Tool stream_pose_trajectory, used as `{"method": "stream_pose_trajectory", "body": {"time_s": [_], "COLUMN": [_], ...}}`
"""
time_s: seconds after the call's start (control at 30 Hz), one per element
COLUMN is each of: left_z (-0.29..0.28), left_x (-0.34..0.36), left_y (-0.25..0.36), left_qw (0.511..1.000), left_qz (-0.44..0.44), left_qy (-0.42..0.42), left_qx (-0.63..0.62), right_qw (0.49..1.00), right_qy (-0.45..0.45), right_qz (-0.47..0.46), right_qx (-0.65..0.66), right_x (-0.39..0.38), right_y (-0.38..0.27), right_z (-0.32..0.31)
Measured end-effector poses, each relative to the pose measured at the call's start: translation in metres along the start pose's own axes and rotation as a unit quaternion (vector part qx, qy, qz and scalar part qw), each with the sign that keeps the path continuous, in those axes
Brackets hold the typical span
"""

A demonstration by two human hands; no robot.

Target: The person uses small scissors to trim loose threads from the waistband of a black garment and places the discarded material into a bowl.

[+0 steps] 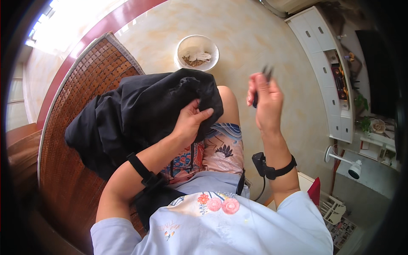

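Pale blue floral shirt, black wrist straps

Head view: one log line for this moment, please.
left hand: grips black garment on lap | right hand: raised, pinching small dark tool | white bowl: on floor

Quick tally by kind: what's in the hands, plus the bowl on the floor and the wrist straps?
Black garment, held by left hand: 1
Small dark tool, in right hand: 1
White bowl: 1
Black wrist straps: 2
Total: 5
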State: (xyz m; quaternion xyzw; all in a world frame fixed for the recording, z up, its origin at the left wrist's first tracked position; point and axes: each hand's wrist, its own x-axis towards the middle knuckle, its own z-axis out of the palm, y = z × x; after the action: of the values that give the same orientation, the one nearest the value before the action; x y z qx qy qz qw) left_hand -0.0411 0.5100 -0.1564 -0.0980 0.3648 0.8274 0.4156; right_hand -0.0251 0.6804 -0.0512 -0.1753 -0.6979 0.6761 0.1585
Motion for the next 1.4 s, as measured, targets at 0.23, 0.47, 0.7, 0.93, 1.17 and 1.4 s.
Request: {"method": "stream_pose_trajectory", "body": {"time_s": [0.23, 0.47, 0.7, 0.93, 1.17, 1.4], "left_z": [0.007, 0.021, 0.011, 0.009, 0.007, 0.009], "left_x": [-0.002, -0.009, -0.010, -0.002, -0.002, -0.005], "left_y": [0.014, 0.029, 0.029, 0.008, 0.003, 0.006], "left_qw": [0.998, 0.998, 0.991, 0.997, 0.996, 0.997], "left_qz": [0.005, 0.012, -0.067, 0.048, 0.069, 0.061], "left_qy": [-0.010, 0.034, -0.042, -0.031, -0.032, -0.039], "left_qx": [-0.059, -0.058, -0.110, -0.059, -0.040, -0.039], "right_qw": [0.969, 0.948, 0.957, 0.971, 0.912, 0.899], "right_qy": [-0.154, -0.123, -0.169, -0.097, -0.256, -0.278], "right_qz": [0.115, -0.056, 0.234, 0.093, 0.184, 0.229], "right_qx": [-0.154, -0.287, -0.027, -0.196, -0.263, -0.251], "right_x": [-0.019, -0.020, -0.016, -0.025, -0.039, -0.037], "right_y": [0.037, 0.028, 0.043, 0.011, -0.005, -0.007], "right_z": [0.009, 0.011, 0.008, -0.008, -0.011, -0.003]}}
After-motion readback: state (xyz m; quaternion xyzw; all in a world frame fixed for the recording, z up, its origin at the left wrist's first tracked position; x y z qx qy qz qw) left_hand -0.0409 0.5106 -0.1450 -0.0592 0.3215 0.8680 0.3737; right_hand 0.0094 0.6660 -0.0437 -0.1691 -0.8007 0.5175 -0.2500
